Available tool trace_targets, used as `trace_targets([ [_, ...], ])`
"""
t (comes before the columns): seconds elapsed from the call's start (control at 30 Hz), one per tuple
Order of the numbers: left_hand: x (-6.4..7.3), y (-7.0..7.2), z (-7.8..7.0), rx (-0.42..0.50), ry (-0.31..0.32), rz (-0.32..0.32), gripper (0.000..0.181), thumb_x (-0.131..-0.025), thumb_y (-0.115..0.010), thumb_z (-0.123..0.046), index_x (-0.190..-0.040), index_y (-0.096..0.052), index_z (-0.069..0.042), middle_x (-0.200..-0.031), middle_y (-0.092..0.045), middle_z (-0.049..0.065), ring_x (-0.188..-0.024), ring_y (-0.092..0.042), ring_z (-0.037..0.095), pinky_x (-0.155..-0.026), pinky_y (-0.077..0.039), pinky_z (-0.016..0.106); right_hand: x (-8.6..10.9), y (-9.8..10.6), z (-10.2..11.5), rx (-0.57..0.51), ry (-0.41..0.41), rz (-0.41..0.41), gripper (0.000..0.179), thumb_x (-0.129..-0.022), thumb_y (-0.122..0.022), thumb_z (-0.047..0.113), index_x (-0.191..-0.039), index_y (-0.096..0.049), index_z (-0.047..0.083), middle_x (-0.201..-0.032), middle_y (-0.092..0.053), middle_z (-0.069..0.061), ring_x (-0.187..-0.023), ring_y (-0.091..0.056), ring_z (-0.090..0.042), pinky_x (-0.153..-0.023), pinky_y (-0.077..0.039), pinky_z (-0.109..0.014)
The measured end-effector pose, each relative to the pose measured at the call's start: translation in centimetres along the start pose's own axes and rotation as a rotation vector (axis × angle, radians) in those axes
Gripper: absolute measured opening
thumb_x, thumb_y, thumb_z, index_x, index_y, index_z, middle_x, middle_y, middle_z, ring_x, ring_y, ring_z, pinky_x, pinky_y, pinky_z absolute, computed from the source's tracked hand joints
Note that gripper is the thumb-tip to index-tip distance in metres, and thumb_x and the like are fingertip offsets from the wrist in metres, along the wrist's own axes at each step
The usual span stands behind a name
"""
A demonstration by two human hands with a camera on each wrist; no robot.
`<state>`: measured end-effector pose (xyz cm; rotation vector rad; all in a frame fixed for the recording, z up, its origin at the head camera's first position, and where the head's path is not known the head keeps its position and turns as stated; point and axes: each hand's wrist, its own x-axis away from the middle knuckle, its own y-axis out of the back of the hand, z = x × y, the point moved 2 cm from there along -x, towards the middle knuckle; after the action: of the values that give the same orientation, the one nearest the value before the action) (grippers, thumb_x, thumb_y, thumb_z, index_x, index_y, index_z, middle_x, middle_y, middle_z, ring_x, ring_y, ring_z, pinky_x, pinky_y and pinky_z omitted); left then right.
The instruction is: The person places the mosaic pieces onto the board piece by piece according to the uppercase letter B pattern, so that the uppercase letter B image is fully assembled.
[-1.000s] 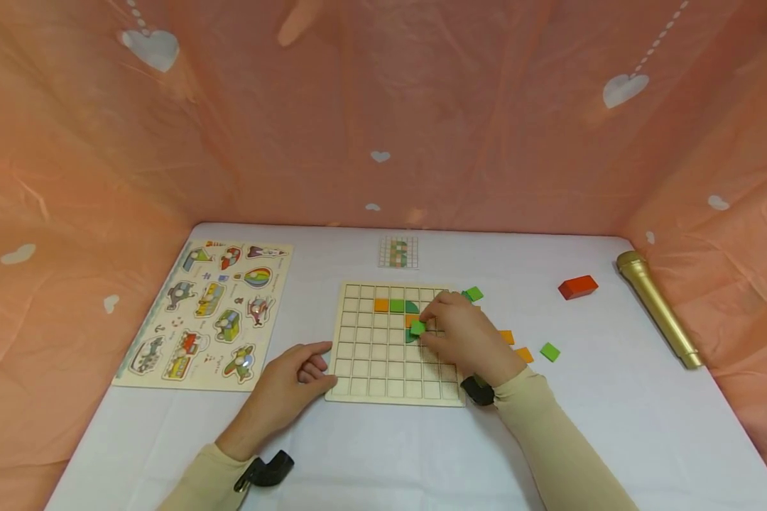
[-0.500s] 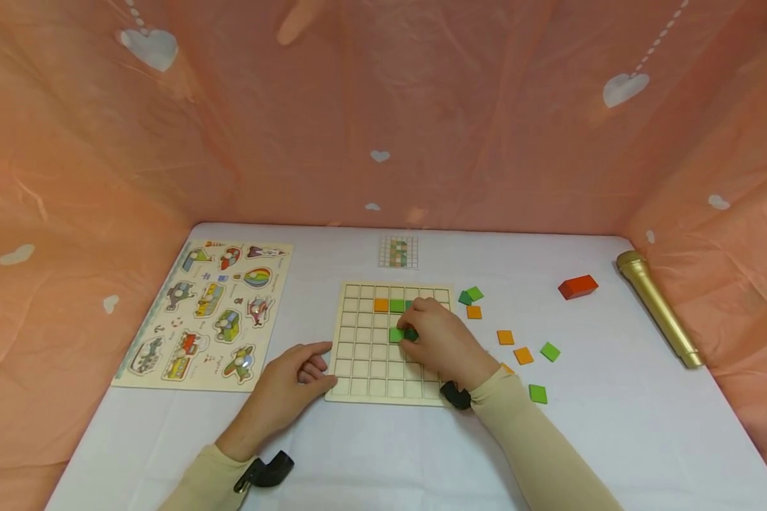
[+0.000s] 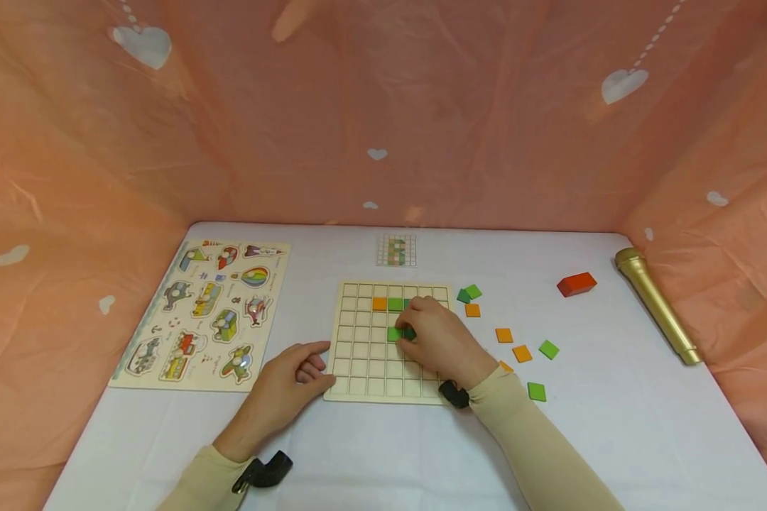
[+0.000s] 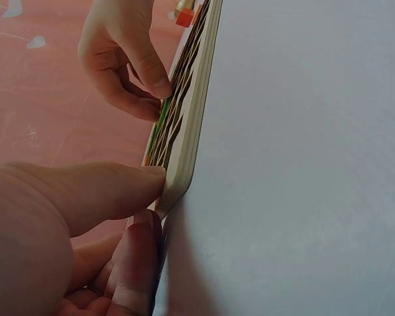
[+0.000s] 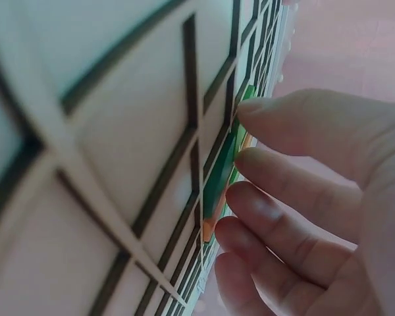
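Note:
My left hand (image 3: 290, 380) rests its thumb and index fingertips on the left edge of a wooden grid board (image 3: 361, 367); its other fingers curl loosely. Over the board's middle, my right hand (image 3: 444, 341) pinches a light green square tile (image 3: 393, 334) at a grid cell. In the right wrist view, thumb and index meet the green tile (image 5: 242, 125) beside a dark green piece (image 5: 217, 172) and an orange one (image 5: 208, 230). An orange tile (image 3: 380, 304) and another green tile (image 3: 395, 304) sit in an upper row. My right fingers hide part of the laid pieces.
Loose green (image 3: 537, 392) and orange tiles (image 3: 503, 335) lie right of the board. A small pattern card (image 3: 396, 250) lies behind it. A picture puzzle board (image 3: 204, 319) is at left. A red block (image 3: 577, 284) and a gold microphone (image 3: 658, 309) lie at far right.
My right hand has moved left across the board with the light green tile, to the cell left of a dark green piece, and has stayed there since. My left hand has kept its place.

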<state>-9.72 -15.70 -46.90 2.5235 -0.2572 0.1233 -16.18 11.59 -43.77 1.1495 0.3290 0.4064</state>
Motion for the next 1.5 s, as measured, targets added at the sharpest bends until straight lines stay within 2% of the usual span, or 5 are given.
trace_targets([
  [0.87,-0.1,0.0,-0.1,0.002,-0.013,-0.001,0.056,-0.092,-0.086,-0.014,-0.145,-0.067,-0.008,-0.106,-0.068,0.002,-0.087,-0.065,0.007,-0.08,-0.058,0.019,0.2,0.2,0.2,-0.008,0.013,-0.019,0.016,-0.094,-0.083,0.022,-0.106,-0.083,0.013,-0.103,-0.067,0.001,-0.1,-0.061,-0.017,-0.086,-0.059,-0.033],
  [1.27,0.1,0.0,-0.2,-0.001,-0.01,-0.005,0.056,-0.093,-0.086,-0.014,-0.145,-0.067,-0.008,-0.106,-0.068,0.002,-0.088,-0.065,0.008,-0.081,-0.058,0.019,0.1,0.6,-0.3,0.023,0.01,-0.024,0.014,-0.096,-0.08,0.026,-0.103,-0.082,0.014,-0.095,-0.061,0.004,-0.095,-0.055,-0.015,-0.081,-0.054,-0.03],
  [1.37,0.1,0.0,-0.2,0.0,-0.009,-0.005,0.056,-0.093,-0.085,-0.014,-0.145,-0.067,-0.008,-0.106,-0.068,0.002,-0.087,-0.065,0.007,-0.081,-0.057,0.019,0.1,0.8,-0.5,0.03,0.009,-0.02,0.016,-0.097,-0.08,0.027,-0.105,-0.082,0.013,-0.095,-0.06,0.004,-0.095,-0.055,-0.015,-0.082,-0.054,-0.03],
  [1.5,0.1,0.0,-0.2,0.005,-0.007,-0.006,0.056,-0.092,-0.085,-0.014,-0.145,-0.067,-0.008,-0.106,-0.068,0.002,-0.087,-0.064,0.007,-0.08,-0.057,0.018,0.0,1.3,-1.0,0.017,0.0,-0.019,0.018,-0.098,-0.08,0.025,-0.107,-0.082,0.011,-0.103,-0.066,0.001,-0.101,-0.06,-0.018,-0.088,-0.059,-0.033],
])
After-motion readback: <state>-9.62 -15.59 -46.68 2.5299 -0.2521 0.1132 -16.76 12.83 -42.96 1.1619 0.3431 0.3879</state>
